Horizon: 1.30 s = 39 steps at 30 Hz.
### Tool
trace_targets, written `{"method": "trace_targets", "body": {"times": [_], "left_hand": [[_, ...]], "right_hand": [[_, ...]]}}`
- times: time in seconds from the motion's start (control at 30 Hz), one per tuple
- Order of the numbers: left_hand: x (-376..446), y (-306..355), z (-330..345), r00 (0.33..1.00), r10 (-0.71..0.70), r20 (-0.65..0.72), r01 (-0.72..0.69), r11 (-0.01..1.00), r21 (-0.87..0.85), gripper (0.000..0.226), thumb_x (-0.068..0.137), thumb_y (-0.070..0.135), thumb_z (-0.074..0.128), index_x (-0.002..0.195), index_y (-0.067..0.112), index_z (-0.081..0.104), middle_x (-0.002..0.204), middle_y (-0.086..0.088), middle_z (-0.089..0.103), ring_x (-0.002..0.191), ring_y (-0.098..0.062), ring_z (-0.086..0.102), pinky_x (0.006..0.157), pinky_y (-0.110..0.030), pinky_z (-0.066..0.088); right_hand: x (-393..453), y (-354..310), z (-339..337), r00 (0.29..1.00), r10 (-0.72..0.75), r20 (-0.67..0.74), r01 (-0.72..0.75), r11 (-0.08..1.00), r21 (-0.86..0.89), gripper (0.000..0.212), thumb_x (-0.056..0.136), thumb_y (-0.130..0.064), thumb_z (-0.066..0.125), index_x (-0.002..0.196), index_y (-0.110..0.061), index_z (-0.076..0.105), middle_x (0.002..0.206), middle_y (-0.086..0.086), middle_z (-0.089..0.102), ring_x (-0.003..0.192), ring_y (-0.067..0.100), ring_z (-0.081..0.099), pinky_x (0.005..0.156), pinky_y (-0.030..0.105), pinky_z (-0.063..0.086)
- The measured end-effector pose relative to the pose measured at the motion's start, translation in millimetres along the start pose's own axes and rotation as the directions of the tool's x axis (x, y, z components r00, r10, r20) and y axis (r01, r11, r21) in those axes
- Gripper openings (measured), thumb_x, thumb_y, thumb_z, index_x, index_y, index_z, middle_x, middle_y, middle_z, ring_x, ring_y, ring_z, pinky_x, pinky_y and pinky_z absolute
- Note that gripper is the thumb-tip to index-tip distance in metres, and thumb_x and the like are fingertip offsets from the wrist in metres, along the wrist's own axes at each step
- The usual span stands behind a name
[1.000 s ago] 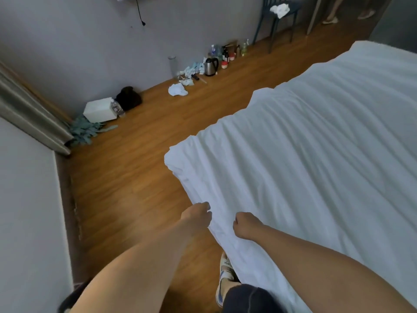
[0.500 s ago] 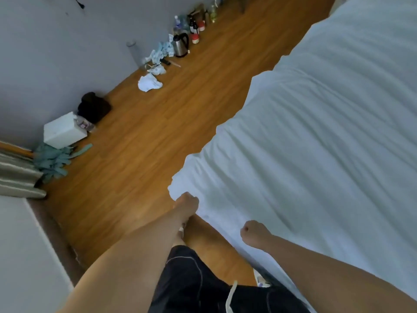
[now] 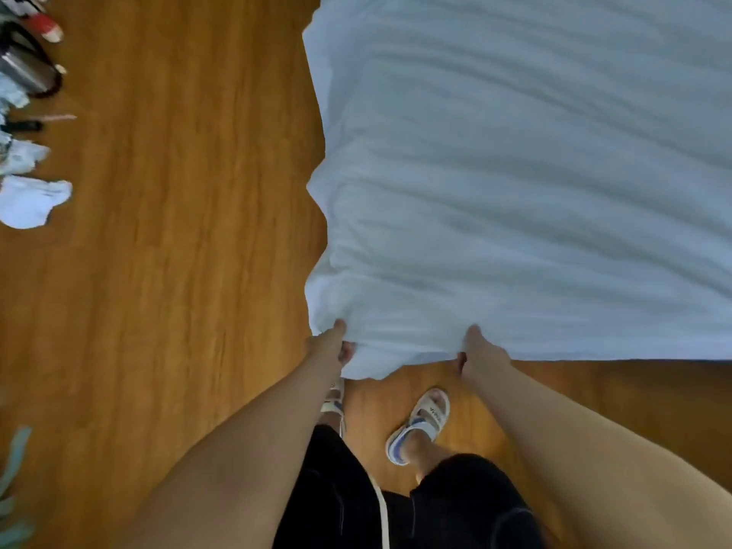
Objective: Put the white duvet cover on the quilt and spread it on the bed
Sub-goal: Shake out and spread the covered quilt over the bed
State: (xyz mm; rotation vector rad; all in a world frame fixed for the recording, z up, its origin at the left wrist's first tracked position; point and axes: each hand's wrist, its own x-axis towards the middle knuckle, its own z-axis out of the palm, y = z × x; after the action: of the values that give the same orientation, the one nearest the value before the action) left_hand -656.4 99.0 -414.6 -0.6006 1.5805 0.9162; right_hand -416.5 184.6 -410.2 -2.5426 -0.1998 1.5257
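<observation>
The white duvet cover with the quilt inside [image 3: 515, 184] fills the upper right of the view, wrinkled in long folds and stretched away from me. Its near edge hangs above the wooden floor. My left hand [image 3: 330, 344] grips the near left corner of that edge, thumb on top and fingers curled under the cloth. My right hand [image 3: 477, 348] grips the same edge a short way to the right, fingers tucked beneath. Both arms are stretched straight out. The bed itself is hidden under the cover.
Wooden floor [image 3: 178, 271] lies to the left and below me. My feet in white sandals [image 3: 420, 423] stand just under the held edge. Along the far left sit a metal kettle [image 3: 27, 69], crumpled white cloths [image 3: 33, 202] and small bottles.
The view has tipped down and swung right. Both hands moved apart along the near edge and lifted it, so the cover now hangs taut above the floor in front of my feet.
</observation>
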Motion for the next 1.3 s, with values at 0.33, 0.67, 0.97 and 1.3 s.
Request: {"method": "trace_targets", "body": {"times": [0.33, 0.67, 0.97, 1.3], "left_hand": [[34, -96, -130, 0.985, 0.057, -0.161, 0.043, 0.83, 0.556, 0.041, 0.07, 0.001, 0.057, 0.11, -0.007, 0.063, 0.072, -0.019, 0.064, 0.053, -0.025, 0.056, 0.052, -0.032, 0.048], [-53, -68, -89, 0.895, 0.362, 0.262, -0.373, 0.285, 0.883, 0.057, 0.1, 0.032, 0.053, 0.148, 0.005, 0.039, 0.142, -0.017, 0.052, 0.121, -0.035, 0.055, 0.1, -0.039, 0.048], [-179, -14, 3, 0.603, 0.33, 0.726, -0.597, -0.417, 0.685, 0.02, 0.102, 0.028, 0.049, 0.109, 0.01, 0.055, 0.103, -0.004, 0.062, 0.089, -0.02, 0.058, 0.065, -0.029, 0.04], [-219, 106, 43, 0.453, 0.158, 0.877, -0.417, -0.832, 0.365, 0.023, 0.103, 0.037, 0.038, 0.106, 0.018, 0.052, 0.105, 0.001, 0.059, 0.095, -0.018, 0.059, 0.072, -0.03, 0.044]], "right_hand": [[-46, 169, -30, 0.998, 0.049, 0.025, -0.049, 0.999, -0.014, 0.035, 0.103, -0.031, 0.056, 0.109, 0.003, 0.058, 0.071, 0.014, 0.055, 0.058, 0.026, 0.05, 0.055, 0.033, 0.045], [-112, 146, -93, 0.942, -0.326, 0.072, 0.334, 0.923, -0.191, 0.022, 0.104, -0.026, 0.046, 0.092, -0.011, 0.056, 0.083, 0.008, 0.062, 0.082, 0.03, 0.072, 0.074, 0.044, 0.063], [-216, 89, -168, 0.866, -0.481, 0.136, 0.499, 0.822, -0.275, 0.016, 0.097, -0.012, 0.048, 0.081, -0.014, 0.049, 0.077, 0.005, 0.053, 0.061, 0.019, 0.053, 0.053, 0.03, 0.047], [-273, 30, -122, 0.755, -0.619, 0.215, 0.641, 0.629, -0.439, 0.039, 0.099, -0.024, 0.042, 0.11, 0.007, 0.064, 0.098, 0.026, 0.073, 0.071, 0.029, 0.064, 0.064, 0.035, 0.057]]}}
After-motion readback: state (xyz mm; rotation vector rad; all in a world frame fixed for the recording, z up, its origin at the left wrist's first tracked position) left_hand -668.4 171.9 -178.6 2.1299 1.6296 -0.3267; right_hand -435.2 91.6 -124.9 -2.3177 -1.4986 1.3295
